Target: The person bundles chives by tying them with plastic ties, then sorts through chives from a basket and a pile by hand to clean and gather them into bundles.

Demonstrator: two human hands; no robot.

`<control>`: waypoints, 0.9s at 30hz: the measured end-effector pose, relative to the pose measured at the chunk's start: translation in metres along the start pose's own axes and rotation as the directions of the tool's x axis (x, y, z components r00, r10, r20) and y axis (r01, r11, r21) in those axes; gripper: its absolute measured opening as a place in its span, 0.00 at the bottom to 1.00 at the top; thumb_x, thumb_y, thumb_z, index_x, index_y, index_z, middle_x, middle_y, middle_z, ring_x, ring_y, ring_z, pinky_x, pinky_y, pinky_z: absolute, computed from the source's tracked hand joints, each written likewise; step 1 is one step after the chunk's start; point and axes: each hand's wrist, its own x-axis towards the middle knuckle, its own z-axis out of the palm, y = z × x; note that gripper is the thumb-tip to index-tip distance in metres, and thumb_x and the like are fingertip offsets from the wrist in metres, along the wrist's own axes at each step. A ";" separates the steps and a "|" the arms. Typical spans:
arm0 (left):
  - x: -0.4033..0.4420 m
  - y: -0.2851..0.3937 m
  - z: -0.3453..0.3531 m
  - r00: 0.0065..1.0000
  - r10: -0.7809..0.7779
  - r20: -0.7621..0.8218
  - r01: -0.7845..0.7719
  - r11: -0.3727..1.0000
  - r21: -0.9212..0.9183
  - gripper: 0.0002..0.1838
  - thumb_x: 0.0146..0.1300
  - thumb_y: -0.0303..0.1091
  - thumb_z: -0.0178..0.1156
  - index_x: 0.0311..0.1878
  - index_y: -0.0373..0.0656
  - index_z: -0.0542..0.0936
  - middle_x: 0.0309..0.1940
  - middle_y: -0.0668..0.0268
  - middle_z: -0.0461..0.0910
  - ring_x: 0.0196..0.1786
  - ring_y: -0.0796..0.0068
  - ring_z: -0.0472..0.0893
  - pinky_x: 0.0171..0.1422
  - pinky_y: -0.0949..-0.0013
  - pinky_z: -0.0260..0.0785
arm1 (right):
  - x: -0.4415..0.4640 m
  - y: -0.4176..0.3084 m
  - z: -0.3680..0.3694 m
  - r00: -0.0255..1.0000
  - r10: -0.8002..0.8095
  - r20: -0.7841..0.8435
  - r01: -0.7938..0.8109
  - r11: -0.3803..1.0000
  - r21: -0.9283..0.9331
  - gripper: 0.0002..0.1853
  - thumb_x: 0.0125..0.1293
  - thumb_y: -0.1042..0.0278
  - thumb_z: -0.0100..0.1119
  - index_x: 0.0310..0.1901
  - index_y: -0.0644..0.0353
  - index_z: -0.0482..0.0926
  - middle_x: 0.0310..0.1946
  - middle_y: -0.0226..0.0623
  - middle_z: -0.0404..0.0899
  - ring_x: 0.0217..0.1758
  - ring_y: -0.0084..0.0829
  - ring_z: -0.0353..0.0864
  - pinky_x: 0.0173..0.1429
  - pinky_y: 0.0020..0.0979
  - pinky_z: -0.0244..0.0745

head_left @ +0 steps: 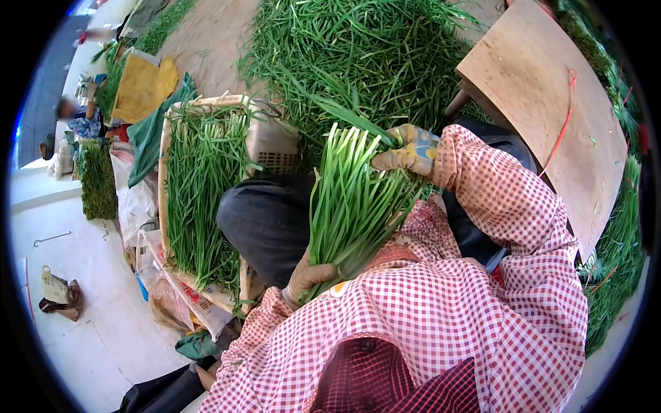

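Note:
A bunch of garlic chives [354, 199] lies across my lap, its pale stem ends pointing up and away from me. My left hand [308, 277], in a dull work glove, is wrapped round the leafy lower end. At the pale end, my right hand [410, 150], in a patterned glove, has its fingers closed on a few green leaves [361, 122] that stick out to the left over the stems. Whether it also grips the bunch cannot be made out. A plastic crate [272, 141] to the left holds chives laid lengthwise.
A big loose heap of chives [358, 55] covers the floor ahead. At the right stands a wooden board [544, 82] with a red string [568, 117] on it. More chives [613, 275] lie beyond it. Another person [84, 120] is at the far left, near a yellow sack [143, 88].

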 end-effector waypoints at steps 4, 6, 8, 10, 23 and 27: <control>0.001 0.003 -0.001 1.000 -0.009 -0.015 0.008 0.998 -0.061 0.41 0.52 0.25 0.65 0.70 0.37 0.58 0.65 0.54 0.67 0.64 0.60 0.70 0.70 0.59 0.61 | 0.012 -0.011 0.001 0.914 0.299 -0.274 -0.396 0.807 -0.439 0.28 0.52 0.50 0.73 0.48 0.63 0.79 0.31 0.26 0.79 0.33 0.18 0.73 0.38 0.26 0.68; 0.001 0.003 -0.005 1.000 -0.019 -0.023 0.018 0.997 -0.073 0.41 0.52 0.27 0.65 0.69 0.37 0.57 0.64 0.54 0.67 0.64 0.61 0.71 0.69 0.60 0.62 | 0.010 -0.033 0.001 0.859 0.353 -0.372 -0.512 0.603 -0.611 0.24 0.52 0.52 0.72 0.47 0.57 0.81 0.30 0.26 0.79 0.33 0.21 0.75 0.38 0.25 0.69; 0.000 0.002 -0.008 0.999 -0.026 -0.032 0.023 0.996 -0.092 0.41 0.53 0.28 0.65 0.69 0.36 0.57 0.64 0.53 0.67 0.63 0.61 0.71 0.69 0.60 0.62 | 0.011 -0.047 -0.009 0.889 0.356 -0.287 -0.434 0.854 -0.285 0.23 0.53 0.56 0.71 0.47 0.61 0.80 0.30 0.31 0.80 0.33 0.23 0.76 0.39 0.26 0.70; -0.001 0.001 -0.012 0.999 -0.009 -0.052 0.002 0.990 -0.142 0.39 0.55 0.29 0.64 0.69 0.35 0.58 0.63 0.53 0.69 0.62 0.62 0.73 0.68 0.61 0.64 | 0.014 -0.078 -0.010 0.890 0.286 -0.356 -0.411 0.840 -0.355 0.20 0.53 0.58 0.70 0.42 0.62 0.78 0.32 0.37 0.81 0.31 0.26 0.77 0.36 0.26 0.73; -0.001 -0.006 -0.024 0.995 -0.033 -0.091 0.006 0.959 -0.285 0.34 0.63 0.36 0.59 0.69 0.39 0.59 0.62 0.55 0.70 0.59 0.63 0.75 0.65 0.62 0.68 | 0.040 -0.038 -0.003 0.895 0.336 -0.292 -0.441 0.764 -0.471 0.33 0.63 0.45 0.56 0.59 0.65 0.68 0.47 0.48 0.77 0.45 0.40 0.78 0.48 0.37 0.77; 0.004 -0.006 -0.016 0.993 0.050 -0.106 -0.064 0.989 -0.133 0.36 0.62 0.36 0.60 0.71 0.42 0.57 0.62 0.59 0.69 0.60 0.65 0.74 0.65 0.61 0.67 | 0.053 -0.026 0.041 0.857 0.427 -0.288 -0.463 0.394 -0.794 0.38 0.55 0.35 0.61 0.55 0.63 0.74 0.44 0.47 0.80 0.50 0.40 0.79 0.53 0.36 0.73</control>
